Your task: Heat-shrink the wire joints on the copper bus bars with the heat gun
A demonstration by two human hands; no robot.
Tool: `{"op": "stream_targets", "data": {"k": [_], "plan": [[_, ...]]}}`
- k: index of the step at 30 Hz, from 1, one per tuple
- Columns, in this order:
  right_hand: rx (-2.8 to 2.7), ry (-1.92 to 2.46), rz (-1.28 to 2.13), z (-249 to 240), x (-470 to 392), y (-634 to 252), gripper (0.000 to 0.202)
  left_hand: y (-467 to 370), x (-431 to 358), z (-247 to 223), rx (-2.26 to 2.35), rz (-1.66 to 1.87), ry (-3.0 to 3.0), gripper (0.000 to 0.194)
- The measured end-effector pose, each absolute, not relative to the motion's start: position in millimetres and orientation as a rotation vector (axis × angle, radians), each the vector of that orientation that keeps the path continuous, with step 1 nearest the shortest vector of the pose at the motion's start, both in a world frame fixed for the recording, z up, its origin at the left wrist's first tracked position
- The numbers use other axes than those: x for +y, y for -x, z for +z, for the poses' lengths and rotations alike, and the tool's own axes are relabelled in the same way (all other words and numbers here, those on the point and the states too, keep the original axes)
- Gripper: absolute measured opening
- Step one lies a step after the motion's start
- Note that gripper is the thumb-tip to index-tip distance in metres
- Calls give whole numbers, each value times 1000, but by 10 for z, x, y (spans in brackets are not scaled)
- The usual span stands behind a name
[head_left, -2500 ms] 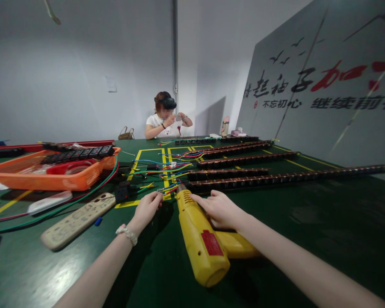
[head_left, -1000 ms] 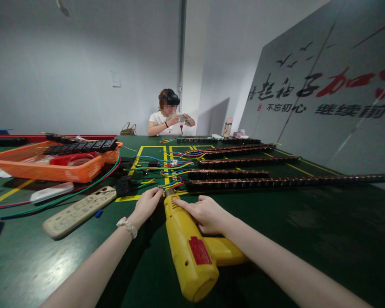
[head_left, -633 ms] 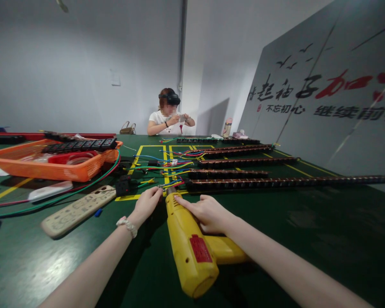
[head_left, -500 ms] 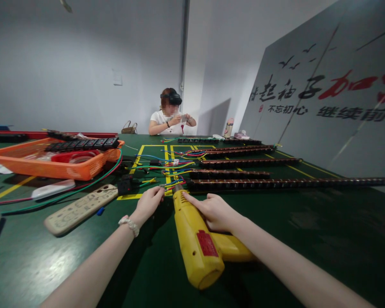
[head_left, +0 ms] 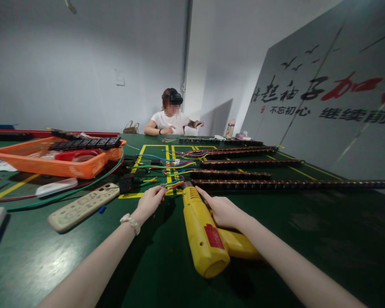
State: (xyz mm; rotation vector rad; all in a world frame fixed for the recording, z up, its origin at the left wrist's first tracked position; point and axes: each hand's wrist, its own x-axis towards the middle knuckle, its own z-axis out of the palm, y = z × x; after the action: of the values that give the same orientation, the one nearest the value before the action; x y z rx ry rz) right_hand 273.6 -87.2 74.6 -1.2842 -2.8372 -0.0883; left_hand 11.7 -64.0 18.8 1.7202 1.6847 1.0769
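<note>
My right hand (head_left: 224, 209) is wrapped round a yellow heat gun (head_left: 200, 235) with a red label, its nozzle pointing away from me at the coloured wires. Pinched in my left hand (head_left: 149, 203) are the ends of thin coloured wires (head_left: 174, 185), just left of the nozzle. These wires lead to the nearest long black strip (head_left: 276, 185), which stretches far to the right. More black strips (head_left: 250, 162) with wires at their left ends lie behind it. The fingertips of my left hand partly hide the wire ends.
On the left are an orange basket (head_left: 80, 169) of parts, a beige remote-like power strip (head_left: 83, 207), a white object (head_left: 57, 187) and a small blue piece (head_left: 102, 209). A person (head_left: 171, 113) sits across the green table (head_left: 291, 256).
The heat gun has shifted slightly right and away from me in my right hand. My left hand stays nearly still. Across the table, the person's hands have moved apart.
</note>
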Motion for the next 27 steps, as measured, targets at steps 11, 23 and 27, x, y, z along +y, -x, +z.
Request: {"op": "stream_targets", "data": {"k": [11, 23, 27], "plan": [[-2926, 1186, -251, 791, -965, -2642, 92, -91, -603, 154, 1672, 1048, -1763, 36], [-2982, 987, -308, 748, -1011, -2319, 96, -95, -606, 159, 1697, 1084, -1757, 37], [-2954, 1021, -258, 746, -1010, -2317, 92, -97, -603, 149, 1690, 1120, -1739, 36]]}}
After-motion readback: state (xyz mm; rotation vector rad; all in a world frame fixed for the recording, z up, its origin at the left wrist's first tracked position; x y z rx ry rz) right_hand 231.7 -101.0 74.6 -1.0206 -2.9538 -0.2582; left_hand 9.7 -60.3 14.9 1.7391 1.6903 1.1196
